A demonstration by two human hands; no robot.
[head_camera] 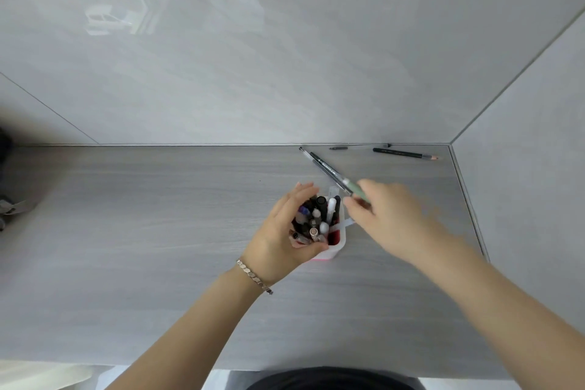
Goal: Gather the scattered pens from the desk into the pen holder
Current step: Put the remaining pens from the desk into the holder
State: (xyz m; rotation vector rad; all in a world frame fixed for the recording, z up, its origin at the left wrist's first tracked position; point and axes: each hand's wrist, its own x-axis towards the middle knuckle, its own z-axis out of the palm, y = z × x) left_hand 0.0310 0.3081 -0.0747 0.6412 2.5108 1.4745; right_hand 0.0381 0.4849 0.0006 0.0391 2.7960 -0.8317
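A grey wood-grain desk (pixel 158 215) meets pale wall panels in a corner. Near its middle stands a white pen holder (pixel 336 242) crammed with pens. The left hand (pixel 281 237), a silver bracelet (pixel 254 275) at its wrist, wraps around the holder with fingers curled against its side. Just right of the holder, the right hand (pixel 386 215), blurred, seems to pinch two pens (pixel 326 169) angled up over it. Well behind the holder, a dark pencil (pixel 405 153) and a small grey pen (pixel 338 148) lie along the wall.
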